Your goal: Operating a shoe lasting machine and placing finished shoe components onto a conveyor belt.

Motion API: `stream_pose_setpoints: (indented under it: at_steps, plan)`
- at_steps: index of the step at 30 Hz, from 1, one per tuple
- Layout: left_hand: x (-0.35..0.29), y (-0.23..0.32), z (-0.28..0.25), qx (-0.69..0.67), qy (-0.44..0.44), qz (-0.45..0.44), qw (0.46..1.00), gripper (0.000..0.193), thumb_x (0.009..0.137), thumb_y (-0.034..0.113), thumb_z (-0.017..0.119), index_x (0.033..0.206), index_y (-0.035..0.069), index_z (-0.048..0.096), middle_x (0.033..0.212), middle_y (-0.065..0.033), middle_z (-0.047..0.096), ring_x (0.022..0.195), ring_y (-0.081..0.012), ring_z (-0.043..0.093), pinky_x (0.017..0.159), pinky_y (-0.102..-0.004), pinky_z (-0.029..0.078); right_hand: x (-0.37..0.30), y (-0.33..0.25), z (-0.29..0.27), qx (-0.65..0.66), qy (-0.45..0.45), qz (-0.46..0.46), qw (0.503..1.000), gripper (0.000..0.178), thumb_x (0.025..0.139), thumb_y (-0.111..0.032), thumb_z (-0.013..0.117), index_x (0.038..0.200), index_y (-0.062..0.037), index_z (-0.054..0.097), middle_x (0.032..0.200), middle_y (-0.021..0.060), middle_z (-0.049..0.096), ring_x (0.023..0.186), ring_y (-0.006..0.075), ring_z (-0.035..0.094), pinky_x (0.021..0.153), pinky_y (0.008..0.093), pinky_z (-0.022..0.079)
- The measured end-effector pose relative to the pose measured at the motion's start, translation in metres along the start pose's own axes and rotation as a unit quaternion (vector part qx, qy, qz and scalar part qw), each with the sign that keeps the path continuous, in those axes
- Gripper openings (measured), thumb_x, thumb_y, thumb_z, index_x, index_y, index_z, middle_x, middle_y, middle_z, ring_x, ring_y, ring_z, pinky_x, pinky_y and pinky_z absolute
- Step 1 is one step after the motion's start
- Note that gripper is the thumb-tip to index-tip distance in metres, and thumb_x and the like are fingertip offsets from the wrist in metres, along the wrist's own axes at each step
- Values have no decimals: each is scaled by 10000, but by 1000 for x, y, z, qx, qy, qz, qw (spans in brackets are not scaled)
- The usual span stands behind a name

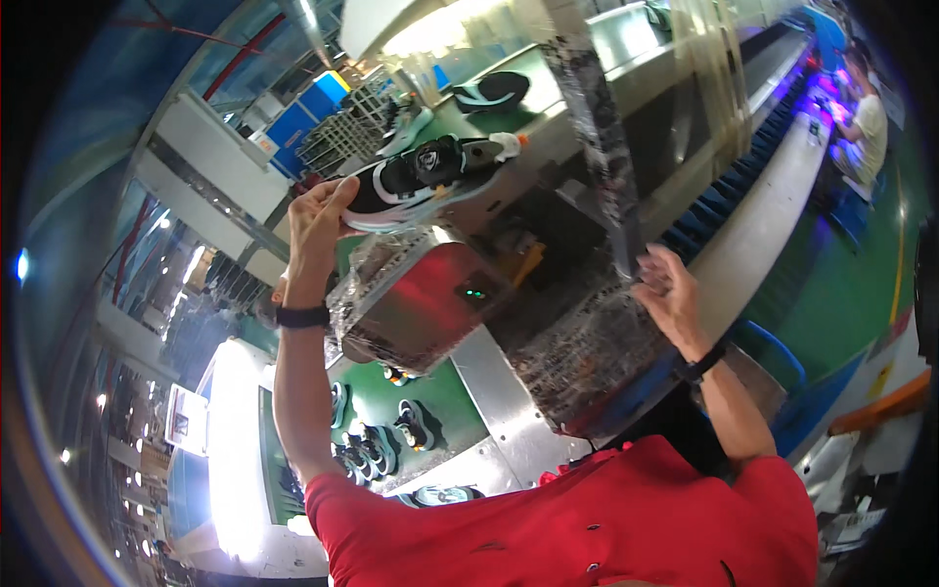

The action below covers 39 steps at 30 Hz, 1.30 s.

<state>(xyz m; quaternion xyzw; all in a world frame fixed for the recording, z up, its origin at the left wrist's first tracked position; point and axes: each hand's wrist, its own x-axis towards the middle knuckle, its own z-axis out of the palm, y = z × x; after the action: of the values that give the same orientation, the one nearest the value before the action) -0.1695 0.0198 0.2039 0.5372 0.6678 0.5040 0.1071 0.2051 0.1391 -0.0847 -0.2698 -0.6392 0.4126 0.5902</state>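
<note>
One red shirt (587, 519): closest thing, along the bottom edge, short sleeves, worn by the person with the camera.
Dark wristbands (303, 317): one per wrist.
Right hand (670, 293): up near the lower end of a grimy post (602, 137), fingers half curled; can't tell if they're pinching anything or touching the post.
Left hand (318, 210): reaching out front, thumb and fingers closed on the left end of a shoe.
The shoe (396, 186): black upper, pale sole, held out past the boxy machine, can't tell if anything else supports it.
Boxy machine (430, 303): reddish front, crinkly clear plastic on it, green lights glowing.
Green belt (460, 386): below the machine, a bunch of dark shoes (416, 426) on it.
Another black shoe (492, 93): beyond the held one, pale sole too.
Co-worker (866, 127): way off right, light top, beside a purple-blue glow (822, 98).
</note>
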Motion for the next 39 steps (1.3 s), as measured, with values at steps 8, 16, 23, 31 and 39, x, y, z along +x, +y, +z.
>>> stream_pose_setpoints:
  at_steps: [8,16,23,31,39]
  plan:
    - [-93,-22,160,-158,-130,-145,968,309,981,225,585,1142,-31,647,907,-58,689,714,-87,636,588,-250,554,-8,-44,1,168,-135,-52,975,894,684,-298,892,1380,8,423,1348,130,518,1185,187,540,1046,332,414]
    - [-158,-89,202,22,-146,-61,987,514,981,356,563,1258,-77,561,1077,-175,672,1001,-179,613,886,-312,475,-49,-9,-4,-77,-171,27,982,738,675,-275,865,1274,-9,527,1178,113,620,1160,256,564,1048,374,417]
    - [-173,-121,213,93,-174,119,973,683,939,427,578,1422,-14,382,1448,-235,411,1386,-423,312,1146,-559,177,-34,-60,-14,-175,-241,9,955,775,666,-313,843,1310,-30,520,1248,179,594,1215,365,523,1052,443,392]
    - [-185,-141,223,123,-123,189,966,843,858,424,680,1479,10,287,1510,-204,336,1422,-404,260,1145,-589,162,33,-125,61,-442,-429,53,786,790,668,-247,803,1337,-30,445,1027,241,667,959,397,651,851,440,517]
    - [-182,-142,215,75,-109,195,972,787,848,311,720,1451,-16,336,1499,-232,345,1418,-418,272,1149,-542,207,13,-84,72,-419,-292,40,859,607,661,-162,796,1211,-119,542,819,192,671,771,378,670,727,438,527]
